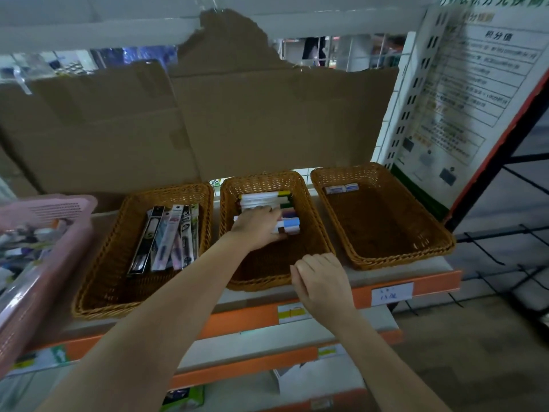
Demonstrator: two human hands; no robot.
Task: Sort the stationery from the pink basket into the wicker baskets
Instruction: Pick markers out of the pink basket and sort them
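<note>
- My left hand [258, 224] rests on the markers [267, 200] in the middle wicker basket [315, 221]; whether it grips one I cannot tell.
- My right hand [322, 281] is loosely curled and holding nothing, at that basket's front rim.
- Pink basket [44, 233] on the far left of the shelf [416, 281], cardboard [208, 114] behind.

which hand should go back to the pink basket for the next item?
Probably left. The pink basket sits at far left, on the left hand's side. That hand is at the markers in the middle wicker basket; the right hand rests farther away at its front rim.
</note>
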